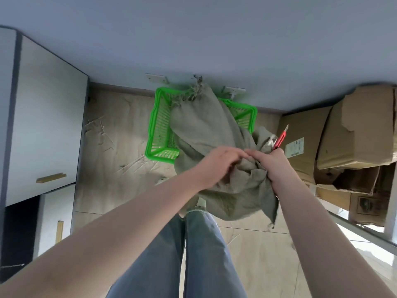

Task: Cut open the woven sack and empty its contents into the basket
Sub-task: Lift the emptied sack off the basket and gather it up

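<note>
A grey-green woven sack point(206, 125) hangs bunched between both hands, its frayed open end drooping over the far side of a bright green plastic basket point(159, 130) on the floor. My left hand point(219, 166) grips the gathered cloth from the left. My right hand point(277, 166) grips the cloth from the right and also holds a red utility knife point(280, 139), blade pointing up and away. The basket's inside is mostly hidden by the sack.
White cabinets point(47, 125) stand on the left. Stacked cardboard boxes point(354, 134) fill the right side. Loose straw-like strands lie on the wooden floor point(116, 151) left of the basket. My legs in blue jeans point(204, 254) stand just behind the sack.
</note>
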A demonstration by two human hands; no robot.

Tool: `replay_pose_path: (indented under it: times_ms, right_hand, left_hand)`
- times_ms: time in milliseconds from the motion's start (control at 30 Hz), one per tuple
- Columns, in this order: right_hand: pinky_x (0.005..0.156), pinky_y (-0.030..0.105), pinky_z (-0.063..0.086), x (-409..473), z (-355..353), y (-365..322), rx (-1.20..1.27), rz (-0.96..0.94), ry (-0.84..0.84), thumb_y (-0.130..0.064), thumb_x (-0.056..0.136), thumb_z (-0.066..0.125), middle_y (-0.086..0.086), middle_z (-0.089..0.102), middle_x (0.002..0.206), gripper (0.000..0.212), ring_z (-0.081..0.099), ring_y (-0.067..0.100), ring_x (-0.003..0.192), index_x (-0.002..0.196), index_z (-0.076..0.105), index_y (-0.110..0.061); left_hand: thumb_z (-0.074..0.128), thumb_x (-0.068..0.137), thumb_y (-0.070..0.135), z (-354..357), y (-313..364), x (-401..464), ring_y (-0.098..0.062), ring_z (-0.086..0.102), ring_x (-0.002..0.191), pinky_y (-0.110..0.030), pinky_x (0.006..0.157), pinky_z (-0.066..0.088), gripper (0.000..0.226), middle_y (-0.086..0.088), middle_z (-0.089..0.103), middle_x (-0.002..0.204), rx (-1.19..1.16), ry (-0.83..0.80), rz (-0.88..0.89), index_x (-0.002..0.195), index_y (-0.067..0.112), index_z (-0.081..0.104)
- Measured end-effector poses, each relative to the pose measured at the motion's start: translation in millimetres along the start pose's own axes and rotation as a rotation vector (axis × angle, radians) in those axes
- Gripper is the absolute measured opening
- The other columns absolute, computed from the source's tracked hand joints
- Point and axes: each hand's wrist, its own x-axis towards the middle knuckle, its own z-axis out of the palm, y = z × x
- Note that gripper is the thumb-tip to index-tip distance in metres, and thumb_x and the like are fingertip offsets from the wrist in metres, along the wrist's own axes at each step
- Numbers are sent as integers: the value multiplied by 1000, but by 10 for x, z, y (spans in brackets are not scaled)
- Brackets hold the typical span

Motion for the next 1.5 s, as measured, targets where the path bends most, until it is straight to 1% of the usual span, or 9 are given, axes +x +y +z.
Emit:
replay_pose_path:
  times_ms: [100,267,400,600,767,900,1133,1400,1500]
  right_hand:
    - [54,19,53,13,-43,21,-64,-98,-52,-6,78,77,13,72,92,33,69,17,74,108,66,2]
    - [65,24,54,-144,-172,-3,-56,-160,-178,-10,78,79,1,77,88,23,73,13,79,99,71,-15]
    - [57,21,56,-233,-346,-86,-35,-191,-273,-17,66,82,-1,78,82,26,74,12,74,90,72,-19]
    - [62,30,57,-116,-522,-171,30,-92,-169,-25,54,81,6,77,80,43,74,20,71,94,72,-12]
    - [47,24,54,-185,-611,-239,78,-98,-178,-22,58,80,7,76,74,37,73,17,62,92,71,-10]
    - [47,23,55,-197,-583,-235,104,-60,-181,-15,65,78,4,76,72,30,73,16,61,94,69,-11]
    - [45,21,54,-193,-532,-157,114,-48,-172,-12,72,77,2,75,67,21,72,13,58,92,69,-10]
    - [51,25,56,-204,-457,-142,100,-57,-171,-15,67,79,5,76,72,31,73,16,63,95,70,-7]
    - [55,28,57,-211,-483,-181,76,-46,-167,-23,57,81,5,76,76,41,73,18,66,94,72,-10]
  left_hand:
    - [35,97,8,-299,-208,80,-23,68,103,-31,85,55,32,-6,73,108,-380,193,-111,111,8,64]
    - [60,91,35,-689,-711,440,-32,38,135,-46,112,32,69,-14,35,150,-244,710,-467,149,22,24]
    - [69,85,30,-732,-876,677,-37,42,132,-46,109,37,95,-15,34,150,-311,676,-518,153,28,3]
    - [44,87,4,-651,-709,709,-40,58,107,-38,88,45,27,-27,64,112,201,698,-374,105,-3,63]
    - [54,94,25,-646,-786,459,-34,49,128,-34,104,39,60,-15,49,142,171,554,-414,147,13,30]
    - [50,86,10,-644,-676,507,-40,60,103,-35,77,44,13,-27,65,107,418,462,-267,84,12,62]
    - [54,91,35,-650,-716,431,-20,52,61,-30,55,33,37,2,52,59,355,529,-234,60,15,50]
    - [61,75,8,-764,-828,334,-34,59,78,-29,52,29,15,-7,51,65,538,479,-285,68,15,50]
    - [58,87,27,-843,-924,343,-28,58,89,-30,66,44,23,-8,60,92,285,503,-309,103,13,48]
